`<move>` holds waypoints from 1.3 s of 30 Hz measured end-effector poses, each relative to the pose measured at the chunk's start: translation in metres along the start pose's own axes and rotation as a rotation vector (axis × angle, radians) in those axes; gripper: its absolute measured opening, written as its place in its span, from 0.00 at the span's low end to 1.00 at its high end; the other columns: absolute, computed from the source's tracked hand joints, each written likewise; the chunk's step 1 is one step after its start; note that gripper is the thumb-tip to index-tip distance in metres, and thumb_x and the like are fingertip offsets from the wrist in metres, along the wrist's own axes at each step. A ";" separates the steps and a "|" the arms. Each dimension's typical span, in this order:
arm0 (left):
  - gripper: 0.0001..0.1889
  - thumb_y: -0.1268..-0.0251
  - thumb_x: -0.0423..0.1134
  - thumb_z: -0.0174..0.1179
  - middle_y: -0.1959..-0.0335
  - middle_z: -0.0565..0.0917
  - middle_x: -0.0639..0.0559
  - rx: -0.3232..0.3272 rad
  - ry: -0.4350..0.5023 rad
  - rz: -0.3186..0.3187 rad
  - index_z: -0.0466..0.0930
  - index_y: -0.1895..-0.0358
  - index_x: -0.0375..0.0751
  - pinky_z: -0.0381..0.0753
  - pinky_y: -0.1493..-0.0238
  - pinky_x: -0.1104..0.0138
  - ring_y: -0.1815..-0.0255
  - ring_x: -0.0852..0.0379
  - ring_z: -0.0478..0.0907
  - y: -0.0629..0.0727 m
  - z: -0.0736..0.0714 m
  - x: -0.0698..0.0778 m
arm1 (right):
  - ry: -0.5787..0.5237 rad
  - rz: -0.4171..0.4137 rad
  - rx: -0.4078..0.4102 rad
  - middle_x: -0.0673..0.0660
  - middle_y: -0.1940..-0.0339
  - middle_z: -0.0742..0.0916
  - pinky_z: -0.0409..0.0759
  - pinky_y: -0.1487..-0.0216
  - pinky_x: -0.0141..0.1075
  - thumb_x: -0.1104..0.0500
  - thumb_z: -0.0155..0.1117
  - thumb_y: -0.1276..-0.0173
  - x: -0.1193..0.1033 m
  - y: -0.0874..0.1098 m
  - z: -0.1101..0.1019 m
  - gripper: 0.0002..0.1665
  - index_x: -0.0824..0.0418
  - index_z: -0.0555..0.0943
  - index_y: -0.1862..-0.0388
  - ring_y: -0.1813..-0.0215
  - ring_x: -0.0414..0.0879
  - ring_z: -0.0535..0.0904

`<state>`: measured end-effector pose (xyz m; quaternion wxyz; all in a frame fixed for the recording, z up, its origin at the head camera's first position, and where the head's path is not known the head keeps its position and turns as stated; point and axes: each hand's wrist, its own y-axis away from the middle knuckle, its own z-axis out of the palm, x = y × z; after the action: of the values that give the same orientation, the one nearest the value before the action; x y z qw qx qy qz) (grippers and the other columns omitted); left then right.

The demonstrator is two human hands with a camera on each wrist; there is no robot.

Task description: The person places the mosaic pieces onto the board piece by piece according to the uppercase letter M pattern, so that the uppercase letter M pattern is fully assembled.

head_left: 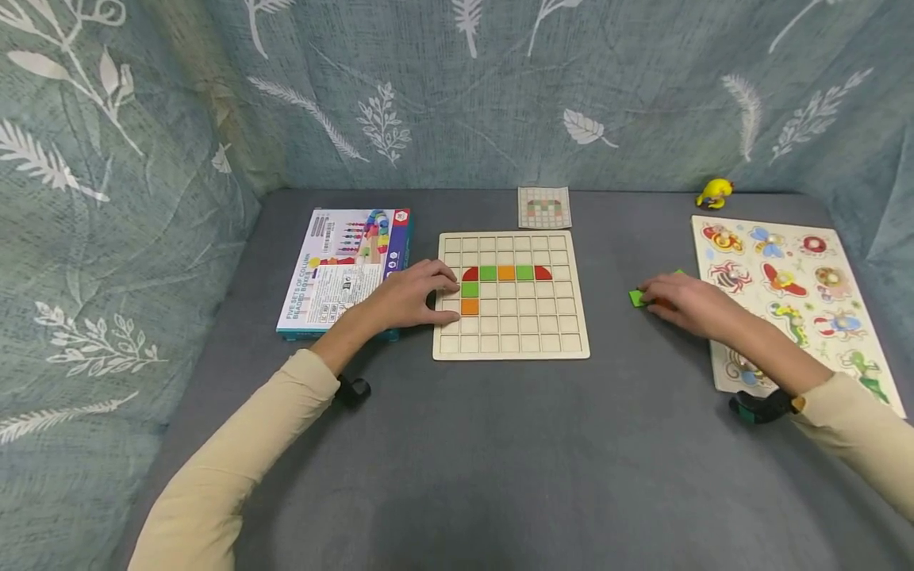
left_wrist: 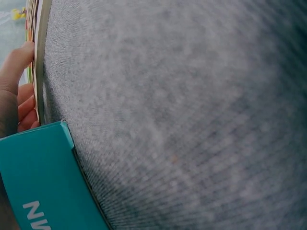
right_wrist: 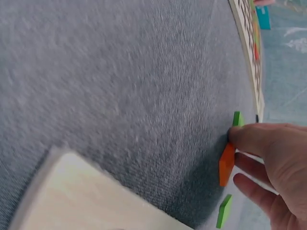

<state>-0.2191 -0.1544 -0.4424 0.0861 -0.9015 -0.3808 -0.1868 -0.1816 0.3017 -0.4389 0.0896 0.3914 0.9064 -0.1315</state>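
Observation:
My left hand (head_left: 414,293) rests at the left side of a wooden grid board (head_left: 510,341), thumb and fingertips spread on its squares. On the board, red rounded tiles (head_left: 543,273), green tiles (head_left: 524,273) and orange tiles (head_left: 470,307) form a top row and a short left column. To the right of the board, my right hand (head_left: 685,301) pinches an orange square tile (right_wrist: 226,165), seen in the right wrist view; the hand hides it from the head view. One green tile (head_left: 636,298) lies by the fingertips. Another green tile (right_wrist: 224,211) lies closer to the wrist camera.
A pattern card (head_left: 544,208) lies behind the board. A boxed bead set (head_left: 343,277) is at the left, partly under the left hand. On the right lies an insect puzzle board (head_left: 807,277), the right forearm crossing it. A yellow toy (head_left: 716,193) sits at the back.

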 end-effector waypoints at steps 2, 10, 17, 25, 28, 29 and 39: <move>0.26 0.43 0.58 0.67 0.45 0.77 0.51 -0.008 -0.003 -0.002 0.83 0.47 0.44 0.78 0.45 0.59 0.45 0.55 0.74 0.000 0.000 -0.001 | 0.017 -0.035 0.015 0.59 0.57 0.87 0.80 0.58 0.48 0.71 0.71 0.46 0.003 -0.001 0.001 0.12 0.61 0.83 0.63 0.56 0.54 0.83; 0.26 0.42 0.58 0.66 0.45 0.77 0.52 -0.020 -0.006 -0.003 0.82 0.47 0.45 0.78 0.44 0.59 0.45 0.56 0.74 0.000 0.001 -0.001 | 0.055 -0.108 0.073 0.55 0.63 0.84 0.78 0.70 0.41 0.69 0.74 0.49 0.003 -0.015 -0.001 0.16 0.61 0.83 0.59 0.67 0.44 0.81; 0.26 0.42 0.58 0.66 0.45 0.77 0.52 -0.015 -0.002 0.000 0.82 0.47 0.45 0.78 0.45 0.60 0.45 0.56 0.74 0.000 -0.001 -0.001 | -0.020 -0.158 0.113 0.57 0.62 0.84 0.76 0.70 0.40 0.69 0.70 0.47 -0.021 -0.045 -0.001 0.16 0.62 0.85 0.56 0.66 0.44 0.80; 0.26 0.42 0.58 0.66 0.44 0.77 0.52 -0.018 0.005 -0.005 0.82 0.47 0.44 0.78 0.45 0.59 0.45 0.55 0.73 0.001 0.000 -0.002 | -0.048 -0.338 0.141 0.59 0.61 0.84 0.79 0.65 0.40 0.69 0.72 0.47 -0.047 -0.081 0.018 0.14 0.65 0.85 0.60 0.61 0.48 0.81; 0.27 0.43 0.59 0.66 0.44 0.77 0.52 -0.022 0.003 -0.013 0.82 0.47 0.44 0.78 0.44 0.60 0.45 0.55 0.73 0.001 0.001 -0.002 | -0.029 -0.370 0.136 0.59 0.60 0.85 0.81 0.62 0.40 0.69 0.73 0.46 -0.052 -0.091 0.025 0.13 0.66 0.85 0.60 0.59 0.50 0.82; 0.27 0.43 0.59 0.66 0.44 0.77 0.52 -0.022 0.002 -0.014 0.82 0.46 0.44 0.78 0.44 0.60 0.45 0.55 0.73 0.001 0.001 -0.002 | -0.021 -0.375 0.133 0.59 0.60 0.85 0.82 0.61 0.40 0.68 0.73 0.46 -0.053 -0.094 0.026 0.12 0.66 0.85 0.61 0.58 0.50 0.83; 0.26 0.42 0.59 0.65 0.44 0.76 0.53 -0.026 -0.003 -0.016 0.82 0.47 0.45 0.78 0.44 0.59 0.45 0.56 0.73 0.001 0.001 -0.002 | 0.015 -0.346 0.058 0.59 0.57 0.86 0.83 0.56 0.40 0.67 0.70 0.41 -0.054 -0.104 0.038 0.11 0.65 0.85 0.58 0.54 0.51 0.84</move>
<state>-0.2193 -0.1565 -0.4444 0.0722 -0.8999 -0.3855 -0.1909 -0.2184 0.1846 -0.4430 0.0476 0.2331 0.9566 -0.1682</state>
